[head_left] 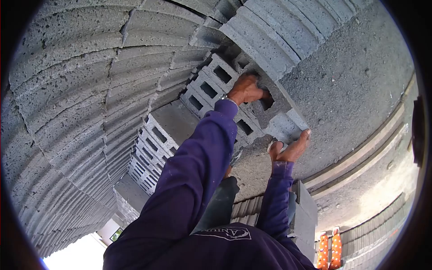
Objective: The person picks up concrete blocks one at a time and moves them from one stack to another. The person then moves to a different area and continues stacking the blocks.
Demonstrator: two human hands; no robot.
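Observation:
A grey hollow concrete block (288,105) lies tilted at the right end of a stack of blocks with rectangular holes (208,89). My left hand (246,88) grips this block from above, its fingers hooked at a hole in its face. Under the block's lower right corner is my right hand (290,148), palm up, with its fingers against the block's end. A watch band circles my left wrist. Purple sleeves cover both arms.
Tall rows of stacked blocks (76,76) fill the left side. More blocks (274,31) stand at the top. Gravelly ground (351,85) and long boards (360,153) are on the right. Orange dotted footwear or legs (329,251) show at the bottom right.

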